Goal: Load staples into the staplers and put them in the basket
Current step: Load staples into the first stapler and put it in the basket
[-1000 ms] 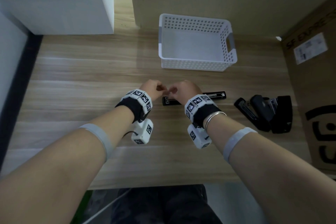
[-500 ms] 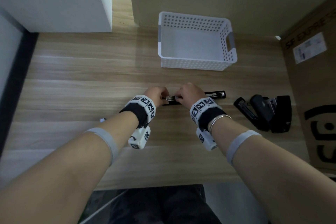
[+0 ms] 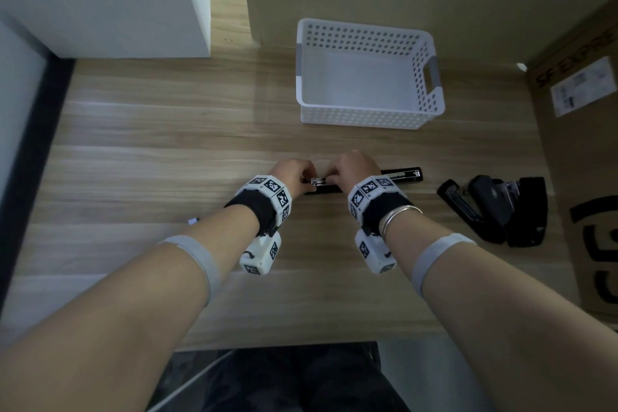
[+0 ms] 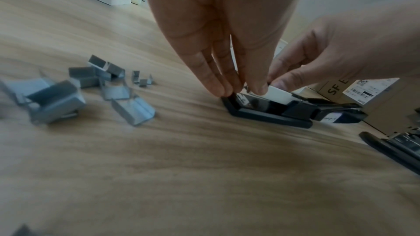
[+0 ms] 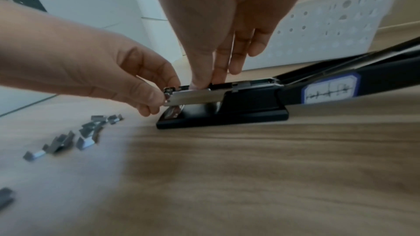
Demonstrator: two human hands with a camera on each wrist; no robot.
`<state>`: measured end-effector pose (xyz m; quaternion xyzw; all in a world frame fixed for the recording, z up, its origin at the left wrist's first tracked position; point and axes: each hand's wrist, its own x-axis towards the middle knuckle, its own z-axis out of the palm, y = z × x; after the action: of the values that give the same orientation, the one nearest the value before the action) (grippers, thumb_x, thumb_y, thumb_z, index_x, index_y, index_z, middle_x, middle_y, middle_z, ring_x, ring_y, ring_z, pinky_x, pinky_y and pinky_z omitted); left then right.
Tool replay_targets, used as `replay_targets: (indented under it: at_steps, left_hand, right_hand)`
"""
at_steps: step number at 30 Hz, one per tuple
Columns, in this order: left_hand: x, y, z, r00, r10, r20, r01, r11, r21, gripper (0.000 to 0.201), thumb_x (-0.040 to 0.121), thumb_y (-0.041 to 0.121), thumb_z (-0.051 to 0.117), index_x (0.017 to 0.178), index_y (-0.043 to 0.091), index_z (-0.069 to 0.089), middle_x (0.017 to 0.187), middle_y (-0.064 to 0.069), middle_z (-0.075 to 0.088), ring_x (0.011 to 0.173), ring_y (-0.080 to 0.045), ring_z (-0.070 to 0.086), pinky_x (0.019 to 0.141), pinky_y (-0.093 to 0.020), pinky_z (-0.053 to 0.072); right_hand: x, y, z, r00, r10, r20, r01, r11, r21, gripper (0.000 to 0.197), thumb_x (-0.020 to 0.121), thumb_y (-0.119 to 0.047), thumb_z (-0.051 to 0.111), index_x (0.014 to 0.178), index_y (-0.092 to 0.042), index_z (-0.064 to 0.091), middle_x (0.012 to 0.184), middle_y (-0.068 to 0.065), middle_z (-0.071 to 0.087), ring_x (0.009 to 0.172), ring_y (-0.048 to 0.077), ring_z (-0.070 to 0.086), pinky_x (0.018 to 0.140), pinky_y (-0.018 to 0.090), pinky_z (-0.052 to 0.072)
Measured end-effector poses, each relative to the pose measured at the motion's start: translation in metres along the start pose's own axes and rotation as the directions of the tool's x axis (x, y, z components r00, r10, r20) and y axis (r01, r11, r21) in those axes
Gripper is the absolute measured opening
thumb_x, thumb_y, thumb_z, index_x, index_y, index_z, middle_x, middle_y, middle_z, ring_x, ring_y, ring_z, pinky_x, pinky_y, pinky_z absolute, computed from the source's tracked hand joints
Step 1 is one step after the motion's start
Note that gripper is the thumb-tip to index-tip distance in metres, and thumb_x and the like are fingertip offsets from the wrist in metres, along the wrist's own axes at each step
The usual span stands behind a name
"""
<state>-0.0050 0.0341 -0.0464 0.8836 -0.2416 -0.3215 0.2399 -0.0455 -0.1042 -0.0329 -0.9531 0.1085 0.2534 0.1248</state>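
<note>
Leaving wide open surface (image 3: 150,160) at left beside scattered staple strips (image 4: 133,112), our left grip (image 3: 294,172) pinches the shiny rail tip of one opened black stapler (image 3: 399,174); our right grip (image 3: 354,169) pinches it too. One white basket (image 3: 368,117) stands behind; two more staplers (image 3: 495,207) lie near the right-edge box (image 3: 585,210).

We see a long black stapler (image 5: 250,112) lying flat on the table (image 3: 167,144), its top arm swung open to the right with a blue-edged white label on its side, and its bright metal magazine bared. Grey loose staple strips (image 4: 134,112) lie scattered just to its left. More black staplers (image 3: 501,207), also opened, lie bunched together well to its right. The white perforated basket (image 3: 361,117) stands upright farther back.
</note>
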Motion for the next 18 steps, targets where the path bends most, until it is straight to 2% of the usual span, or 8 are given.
replay_targets:
  at_steps: [3, 5, 8, 11, 13, 14, 16, 18]
  left_hand:
    - [-0.001, 0.0, -0.002, 1.0, 0.013, 0.011, -0.013, 1.0, 0.004, 0.028, 0.082, 0.015, 0.068, 0.108, 0.006, 0.062, 0.112, -0.014, 0.067, 0.102, -0.027, 0.061, 0.084, -0.028, 0.046]
    - [-0.002, -0.002, -0.007, 0.999, 0.028, 0.029, -0.028, 0.999, 0.02, 0.029, 0.081, 0.013, 0.068, 0.108, 0.005, 0.062, 0.112, -0.014, 0.067, 0.102, -0.028, 0.061, 0.081, -0.025, 0.045]
    - [-0.007, -0.013, -0.02, 0.998, 0.033, 0.048, -0.037, 0.996, 0.08, 0.03, 0.083, 0.003, 0.059, 0.113, 0.006, 0.06, 0.114, -0.012, 0.065, 0.104, -0.025, 0.06, 0.074, -0.02, 0.039]
    - [-0.017, -0.033, -0.034, 0.991, -0.01, 0.131, -0.021, 0.972, 0.234, 0.04, 0.08, -0.005, 0.055, 0.116, 0.009, 0.059, 0.121, -0.01, 0.062, 0.109, -0.026, 0.059, 0.078, -0.025, 0.047]
    - [-0.025, -0.045, -0.038, 0.982, -0.042, 0.185, -0.021, 0.945, 0.327, 0.04, 0.076, -0.005, 0.059, 0.112, 0.014, 0.062, 0.119, -0.007, 0.063, 0.105, -0.026, 0.061, 0.064, -0.021, 0.047]
    - [-0.028, -0.05, -0.039, 0.98, -0.05, 0.194, -0.022, 0.936, 0.352, 0.038, 0.076, -0.002, 0.062, 0.109, 0.017, 0.064, 0.117, -0.005, 0.064, 0.102, -0.025, 0.062, 0.061, -0.02, 0.044]
    - [-0.033, -0.057, -0.037, 0.982, -0.048, 0.18, -0.027, 0.921, 0.388, 0.033, 0.075, 0.006, 0.064, 0.103, 0.021, 0.067, 0.113, -0.003, 0.064, 0.099, -0.024, 0.059, 0.068, -0.026, 0.047]
    - [-0.035, -0.06, -0.032, 0.989, -0.035, 0.145, -0.029, 0.908, 0.418, 0.031, 0.074, 0.011, 0.065, 0.103, 0.023, 0.068, 0.115, -0.003, 0.06, 0.109, -0.026, 0.05, 0.081, -0.034, 0.047]
  right_hand:
    - [-0.005, 0.011, -0.006, 0.998, 0.06, -0.032, -0.062, 0.996, -0.069, 0.024, 0.09, -0.031, 0.062, 0.109, -0.022, 0.072, 0.111, 0.005, 0.069, 0.112, 0.025, 0.056, 0.093, 0.034, 0.047]
    - [-0.01, 0.018, -0.011, 0.995, 0.083, -0.049, -0.088, 0.99, -0.109, 0.026, 0.09, -0.032, 0.062, 0.112, -0.022, 0.07, 0.115, 0.004, 0.068, 0.116, 0.026, 0.054, 0.095, 0.034, 0.045]
    - [-0.016, 0.018, -0.013, 0.991, 0.085, -0.104, -0.095, 0.99, -0.103, 0.023, 0.093, -0.023, 0.058, 0.113, -0.023, 0.07, 0.119, 0.003, 0.067, 0.119, 0.027, 0.053, 0.1, 0.035, 0.044]
    - [-0.018, 0.01, -0.013, 0.99, 0.064, -0.124, -0.076, 0.993, -0.093, 0.025, 0.095, -0.02, 0.053, 0.114, -0.024, 0.07, 0.121, 0.002, 0.066, 0.12, 0.026, 0.052, 0.102, 0.037, 0.043]
    - [-0.019, 0.004, -0.012, 0.991, 0.05, -0.124, -0.061, 0.995, -0.084, 0.024, 0.095, -0.021, 0.055, 0.113, -0.024, 0.07, 0.121, 0.002, 0.066, 0.12, 0.026, 0.051, 0.101, 0.036, 0.043]
    - [-0.019, 0.002, -0.011, 0.991, 0.041, -0.126, -0.051, 0.995, -0.08, 0.024, 0.095, -0.02, 0.055, 0.113, -0.024, 0.07, 0.12, 0.002, 0.067, 0.12, 0.026, 0.051, 0.101, 0.036, 0.042]
    - [-0.019, -0.002, -0.008, 0.991, 0.028, -0.127, -0.038, 0.997, -0.072, 0.023, 0.095, -0.02, 0.055, 0.111, -0.023, 0.07, 0.118, 0.002, 0.068, 0.118, 0.025, 0.052, 0.101, 0.037, 0.042]
    - [-0.02, -0.006, -0.006, 0.991, 0.021, -0.131, -0.03, 0.997, -0.066, 0.022, 0.095, -0.021, 0.054, 0.11, -0.022, 0.071, 0.116, 0.002, 0.068, 0.118, 0.024, 0.051, 0.101, 0.038, 0.042]
